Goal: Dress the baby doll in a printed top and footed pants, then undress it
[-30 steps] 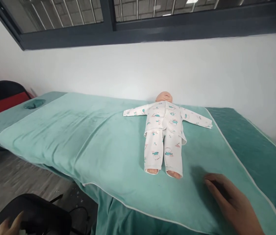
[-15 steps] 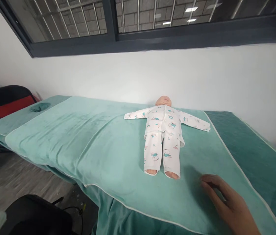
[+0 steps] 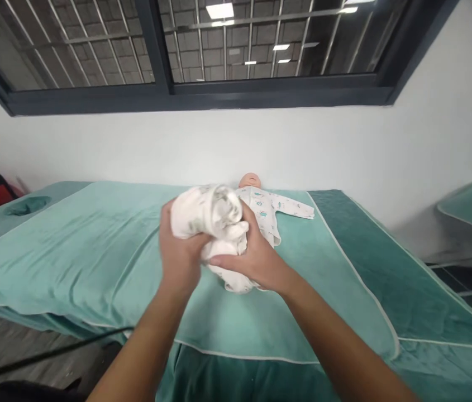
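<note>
Between my two hands is a rolled-up white cloth bundle [image 3: 196,212] with a faint print, held above the bed. My left hand [image 3: 179,251] grips its left side, thumb across the front. On the right side, my right hand [image 3: 256,251] has its fingers around the bundle's folds. Behind lies a baby doll [image 3: 249,180] on its back, its head near the wall. It wears a white printed long-sleeved top [image 3: 263,206] and trousers. The bundle and my hands hide one sleeve and much of the doll's legs.
A light green sheet [image 3: 105,251] covers the massage bed, with a darker green cover [image 3: 370,251] at the right end. A face hole [image 3: 28,205] is at the left. Beyond are a white wall [image 3: 135,145] and a barred window [image 3: 239,50]. A dark cord [image 3: 51,353] crosses the lower left.
My left hand has come into full view with the cloth bundle, and my right hand has moved left and taken hold of it too. The view has turned right.
</note>
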`<state>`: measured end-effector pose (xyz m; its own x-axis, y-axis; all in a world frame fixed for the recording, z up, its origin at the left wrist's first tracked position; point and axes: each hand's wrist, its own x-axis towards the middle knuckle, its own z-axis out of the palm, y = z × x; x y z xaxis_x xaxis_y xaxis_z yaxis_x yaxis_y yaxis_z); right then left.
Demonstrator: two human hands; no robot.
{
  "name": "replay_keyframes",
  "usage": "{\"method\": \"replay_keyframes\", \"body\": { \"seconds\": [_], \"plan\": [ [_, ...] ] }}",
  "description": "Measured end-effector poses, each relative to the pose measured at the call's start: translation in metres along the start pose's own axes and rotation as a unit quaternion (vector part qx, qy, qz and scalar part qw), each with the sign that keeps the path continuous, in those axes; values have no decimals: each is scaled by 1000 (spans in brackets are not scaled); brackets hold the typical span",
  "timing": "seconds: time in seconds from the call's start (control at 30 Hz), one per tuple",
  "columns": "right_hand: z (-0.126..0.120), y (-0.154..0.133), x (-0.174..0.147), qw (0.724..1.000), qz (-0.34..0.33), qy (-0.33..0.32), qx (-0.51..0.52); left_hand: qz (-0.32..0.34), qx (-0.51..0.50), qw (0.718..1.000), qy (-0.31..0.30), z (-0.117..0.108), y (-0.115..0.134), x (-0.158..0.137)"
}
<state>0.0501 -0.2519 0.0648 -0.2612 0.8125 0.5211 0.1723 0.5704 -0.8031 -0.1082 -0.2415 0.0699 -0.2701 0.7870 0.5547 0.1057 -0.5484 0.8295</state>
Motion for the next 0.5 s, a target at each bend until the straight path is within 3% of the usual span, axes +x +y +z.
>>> {"method": "replay_keyframes", "body": {
  "seconds": [0.1,0.2,0.33,0.43,0.5],
  "plan": [
    [-6,9,5,996,28,73,42,-96,-119,984,-92,59,8,2],
    [-16,19,1,988,25,147,36,-148,-173,964,-137,84,10,-2],
    [-45,21,-2,981,8,189,-35,-124,-184,948,-229,87,2,-5],
    [-95,14,-3,963,3,217,-159,-75,-106,952,-277,79,-13,1],
    [-138,16,-7,928,27,263,-262,-74,-49,960,-267,71,-31,8]
  ]
}}
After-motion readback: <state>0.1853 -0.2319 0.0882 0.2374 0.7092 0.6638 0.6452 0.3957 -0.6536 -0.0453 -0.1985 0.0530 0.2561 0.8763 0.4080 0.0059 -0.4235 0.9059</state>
